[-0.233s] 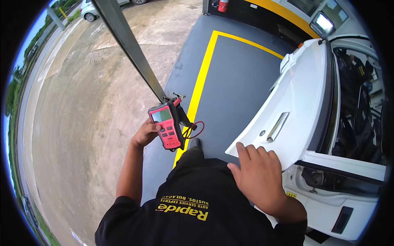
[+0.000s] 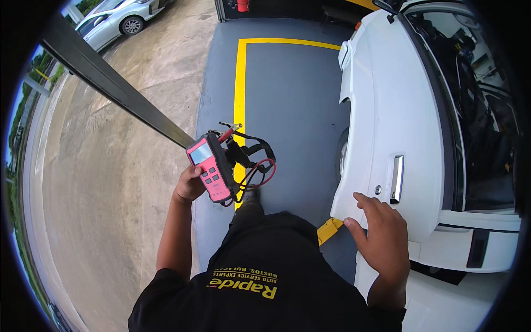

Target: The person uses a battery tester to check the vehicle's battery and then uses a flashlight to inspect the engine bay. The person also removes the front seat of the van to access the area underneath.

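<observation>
My left hand point(image 2: 189, 183) is wrapped round a red-and-black handheld battery tester point(image 2: 212, 176) with a small grey screen and several dark buttons, the thumb lying on its front. Red and black cables point(image 2: 269, 167) loop off its right side, and a red-handled clamp point(image 2: 228, 133) sticks out past its top. My right hand point(image 2: 383, 235) holds nothing; its fingers are apart at the rear edge of a white vehicle door point(image 2: 366, 177), below the chrome handle point(image 2: 396, 178). Whether the fingertips touch the panel I cannot tell.
A metal post point(image 2: 119, 88) slants down to just beyond the tester. Yellow lines point(image 2: 240, 83) mark the grey painted floor point(image 2: 293, 105). A yellow block-like object point(image 2: 329, 231) sits by the door's lower corner. A silver car point(image 2: 119, 19) stands on the concrete outside.
The door has swung in against the white vehicle, and the door opening is now covered. My right hand has moved right with it. The tester stays in my left hand.
</observation>
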`<state>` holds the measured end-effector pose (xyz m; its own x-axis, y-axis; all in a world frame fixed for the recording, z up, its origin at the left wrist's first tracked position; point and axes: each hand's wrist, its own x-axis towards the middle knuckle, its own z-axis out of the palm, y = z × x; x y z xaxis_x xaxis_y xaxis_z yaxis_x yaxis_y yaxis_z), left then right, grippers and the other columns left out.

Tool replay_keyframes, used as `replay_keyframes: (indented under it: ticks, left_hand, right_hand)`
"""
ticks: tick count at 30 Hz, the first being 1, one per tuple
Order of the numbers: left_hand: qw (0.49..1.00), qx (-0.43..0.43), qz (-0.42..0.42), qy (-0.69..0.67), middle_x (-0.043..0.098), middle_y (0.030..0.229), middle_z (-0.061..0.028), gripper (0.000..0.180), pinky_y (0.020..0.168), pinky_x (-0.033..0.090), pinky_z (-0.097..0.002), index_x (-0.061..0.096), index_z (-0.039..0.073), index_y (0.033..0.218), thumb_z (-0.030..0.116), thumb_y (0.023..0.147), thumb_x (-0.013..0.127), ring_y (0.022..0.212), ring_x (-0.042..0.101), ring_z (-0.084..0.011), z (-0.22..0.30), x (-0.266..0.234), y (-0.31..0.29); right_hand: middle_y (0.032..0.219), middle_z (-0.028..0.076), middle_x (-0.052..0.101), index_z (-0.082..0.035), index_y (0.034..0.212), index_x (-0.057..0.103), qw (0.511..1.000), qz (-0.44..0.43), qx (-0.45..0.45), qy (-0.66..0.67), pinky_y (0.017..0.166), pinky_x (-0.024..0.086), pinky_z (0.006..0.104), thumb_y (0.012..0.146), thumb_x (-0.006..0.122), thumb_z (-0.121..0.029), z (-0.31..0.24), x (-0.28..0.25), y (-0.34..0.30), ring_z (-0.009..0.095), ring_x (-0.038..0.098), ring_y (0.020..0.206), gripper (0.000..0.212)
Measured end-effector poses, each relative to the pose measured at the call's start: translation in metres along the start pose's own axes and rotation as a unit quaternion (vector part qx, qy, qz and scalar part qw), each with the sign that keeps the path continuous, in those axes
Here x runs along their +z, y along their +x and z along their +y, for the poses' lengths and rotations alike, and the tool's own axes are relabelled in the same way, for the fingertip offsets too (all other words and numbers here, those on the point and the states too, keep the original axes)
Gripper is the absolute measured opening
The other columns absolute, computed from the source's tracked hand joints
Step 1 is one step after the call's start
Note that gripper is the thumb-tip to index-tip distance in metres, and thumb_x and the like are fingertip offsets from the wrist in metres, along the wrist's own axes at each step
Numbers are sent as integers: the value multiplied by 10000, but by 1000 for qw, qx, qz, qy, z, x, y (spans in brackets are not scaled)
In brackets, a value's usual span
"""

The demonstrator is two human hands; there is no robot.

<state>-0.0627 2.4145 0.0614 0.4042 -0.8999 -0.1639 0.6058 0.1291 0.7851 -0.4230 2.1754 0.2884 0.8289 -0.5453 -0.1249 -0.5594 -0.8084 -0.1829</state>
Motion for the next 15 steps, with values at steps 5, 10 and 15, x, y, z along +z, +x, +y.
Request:
replay_keyframes:
  ticks: [5, 10, 15]
  left_hand:
    - [999, -7, -46, -12, 519, 1532, -215, 1076, 1035, 539, -499, 418, -5, 1556, 517, 704, 815, 1213, 651, -413, 3, 5, 22]
    - [993, -15, -111, -42, 488, 1530, -256, 1126, 873, 613, -459, 407, -5, 1557, 543, 666, 823, 1196, 661, -422, 24, -25, 63]
    - [987, -20, -147, -65, 438, 1568, -253, 1128, 846, 640, -456, 380, -62, 1552, 474, 664, 825, 1203, 669, -384, 70, -41, 128]
  right_hand:
    - [1118, 158, 761, -38, 1355, 648, 970, -24, 151, 191, 886, 564, 403, 1000, 692, -314, -5, 36, -16, 292, 743, 1023, 452]
    - [1134, 151, 768, -38, 1340, 670, 946, -55, 159, 277, 920, 560, 412, 1021, 662, -339, -25, 81, 66, 273, 740, 1018, 439]
    - [1230, 177, 725, -55, 1405, 613, 915, -77, 112, 380, 956, 547, 435, 1020, 665, -410, -51, 72, 213, 289, 707, 1118, 526]
